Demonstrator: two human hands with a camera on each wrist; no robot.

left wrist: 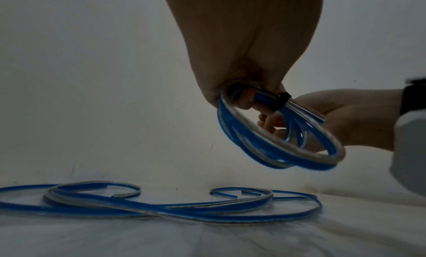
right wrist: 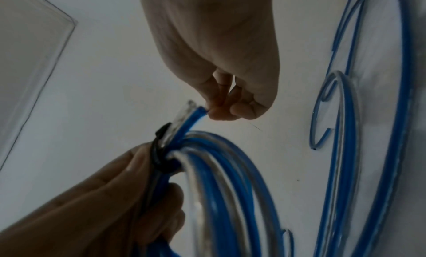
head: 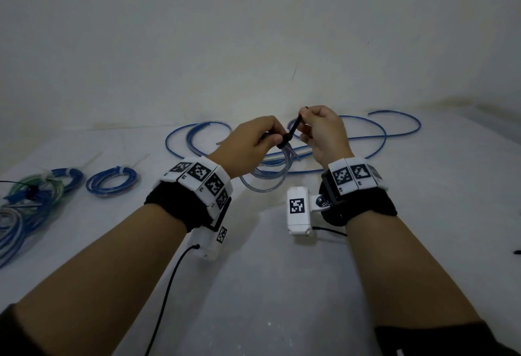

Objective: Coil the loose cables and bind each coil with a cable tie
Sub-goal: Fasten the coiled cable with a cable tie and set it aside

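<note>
While both hands are raised together above the white table (head: pixel 282 285), the left hand (head: pixel 248 144) grips a small coil (head: pixel 263 178) of blue and clear cable, its fingers curled round the bundle at the top of the loop, and the rest of the coil hangs below the hand, clear of the table. A black cable tie (head: pixel 291 131) is wrapped round the coil just beside the left thumb; its band shows as a dark ring round the strands in the left wrist view (left wrist: pixel 281 101) and again in the right wrist view (right wrist: pixel 161 157). The right hand (head: pixel 321 132) pinches the free tail of the tie between curled fingers and thumb, and the tail runs up at a slant from the coil to that hand. In the right wrist view a cut cable end (right wrist: pixel 191 113) of the coil sticks out past the tie, close to the right fingertips (right wrist: pixel 219 113). Behind the hands, loose cables (head: pixel 366 141) lie in wide blue loops on the table near the wall (head: pixel 253 31). At the left side of the table sit two blue coils (head: pixel 111 180) bound with white ties, and beside them at the table's left edge lies a pile of tied bundles (head: pixel 25 200) in blue, green and clear. Each wrist wears a black strap with white marker blocks, and a black wire (head: pixel 166 299) runs from the left wrist's camera toward the near edge
</note>
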